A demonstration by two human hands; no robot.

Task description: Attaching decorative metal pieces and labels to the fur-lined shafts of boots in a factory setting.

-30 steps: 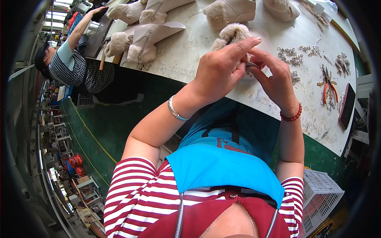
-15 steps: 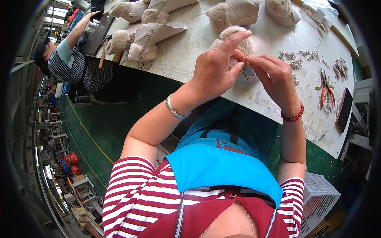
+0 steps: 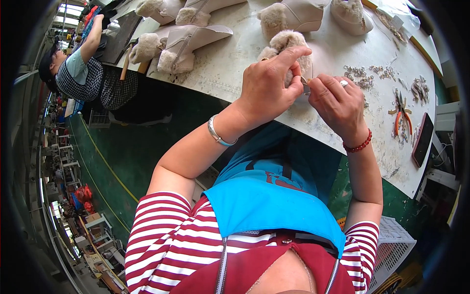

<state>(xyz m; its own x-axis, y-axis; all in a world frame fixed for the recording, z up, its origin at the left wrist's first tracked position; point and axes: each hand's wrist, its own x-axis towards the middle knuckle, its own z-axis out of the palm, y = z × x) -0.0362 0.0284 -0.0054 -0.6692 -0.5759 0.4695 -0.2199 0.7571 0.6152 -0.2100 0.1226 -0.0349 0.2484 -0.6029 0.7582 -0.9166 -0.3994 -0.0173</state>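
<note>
A beige boot (image 3: 293, 40) with a fluffy fur cuff stands at the table's near edge, largely covered by my hands. My left hand (image 3: 271, 83) is closed on its fur, thumb and forefinger pinched together at the right side. A small metallic piece (image 3: 304, 80) shows at those fingertips; its kind is unclear. Just right of it, my right hand (image 3: 338, 102) is closed with its fingers bent, and what it pinches is hidden. Something small and white (image 3: 344, 83) shows on one of its fingers.
More fur-trimmed boots (image 3: 188, 46) lie across the far table (image 3: 220, 73). Right of my hands are small metal chain pieces (image 3: 360, 76), orange-handled pliers (image 3: 402, 115) and a phone (image 3: 423, 139). A co-worker (image 3: 81, 73) stands at the left beside a hammer (image 3: 126, 63). A white crate (image 3: 391, 245) stands low right.
My right hand has drawn slightly right and down, away from my left fingertips, and its fingers have curled in. The left hand has hardly moved. The co-worker's arm has shifted.
</note>
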